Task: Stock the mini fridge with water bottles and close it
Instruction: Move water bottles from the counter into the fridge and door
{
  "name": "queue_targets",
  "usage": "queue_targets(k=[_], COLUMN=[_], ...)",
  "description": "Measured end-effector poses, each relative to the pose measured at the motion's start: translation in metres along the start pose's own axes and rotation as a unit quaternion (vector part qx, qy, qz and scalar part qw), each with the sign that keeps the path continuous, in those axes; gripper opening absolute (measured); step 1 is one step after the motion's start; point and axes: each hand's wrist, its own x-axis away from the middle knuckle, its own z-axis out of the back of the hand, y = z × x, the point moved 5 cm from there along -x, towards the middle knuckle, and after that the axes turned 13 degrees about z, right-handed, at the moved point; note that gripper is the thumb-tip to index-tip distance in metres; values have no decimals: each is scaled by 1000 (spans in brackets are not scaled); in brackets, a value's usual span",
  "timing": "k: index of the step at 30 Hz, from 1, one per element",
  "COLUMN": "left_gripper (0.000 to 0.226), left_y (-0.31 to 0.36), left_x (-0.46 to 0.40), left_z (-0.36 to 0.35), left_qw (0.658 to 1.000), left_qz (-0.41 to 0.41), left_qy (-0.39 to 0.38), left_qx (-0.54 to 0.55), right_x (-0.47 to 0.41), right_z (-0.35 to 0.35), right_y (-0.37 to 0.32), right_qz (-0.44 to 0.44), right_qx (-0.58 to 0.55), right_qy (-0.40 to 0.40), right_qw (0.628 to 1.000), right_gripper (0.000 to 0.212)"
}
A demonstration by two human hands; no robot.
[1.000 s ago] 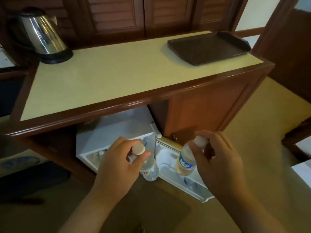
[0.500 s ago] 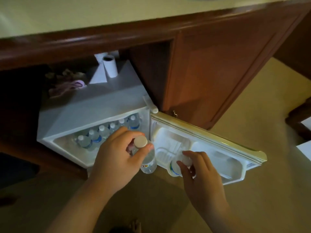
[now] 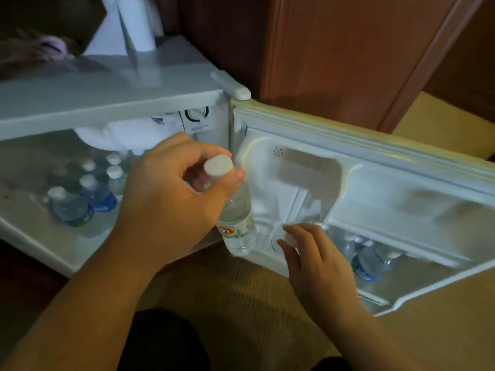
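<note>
Hanging upright, cap up: water bottle [image 3: 235, 218]

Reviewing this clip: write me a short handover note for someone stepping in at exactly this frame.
Left hand: holds a water bottle by its neck, cap up, hanging in front of the open fridge.
Right hand: fingers on the white cap of a second bottle, setting it into the lower door shelf.
Done: several bottles stand inside the fridge; others already sit in the door shelf.
Left: release the right bottle, place the left one, shut the fridge door.
</note>
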Motion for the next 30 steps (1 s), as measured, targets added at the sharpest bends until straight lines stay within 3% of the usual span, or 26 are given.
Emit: queue_targets(k=[4, 15, 21, 25, 27, 30], left_gripper=[16, 13, 21, 21, 21, 19], left_y=[-20, -35, -34, -25, -18, -8], left_x=[9, 0, -3, -6, -6, -7], left_z=[-17, -34, -48, -61, -68, -76], left_qw=[999, 998, 997, 998, 998, 998], left_qz=[20, 14, 13, 6, -1, -18], left_qy=[2, -21, -41, -52, -58, -60], left_qx=[49, 55, 68, 42, 24, 2], right_x=[3, -10, -4, 9, 15, 10], right_z=[-37, -79, -79, -69, -53, 3], right_y=[11, 42, 51, 40, 26, 0], right_qz=[5, -58, -115, -195, -209, -100], right_qx=[17, 75, 88, -5, -36, 2], right_qy=[-25, -47, -80, -180, -192, -30], right_qw=[1000, 994, 986, 964, 958, 994], right_gripper=[32, 25, 49, 69, 63, 18])
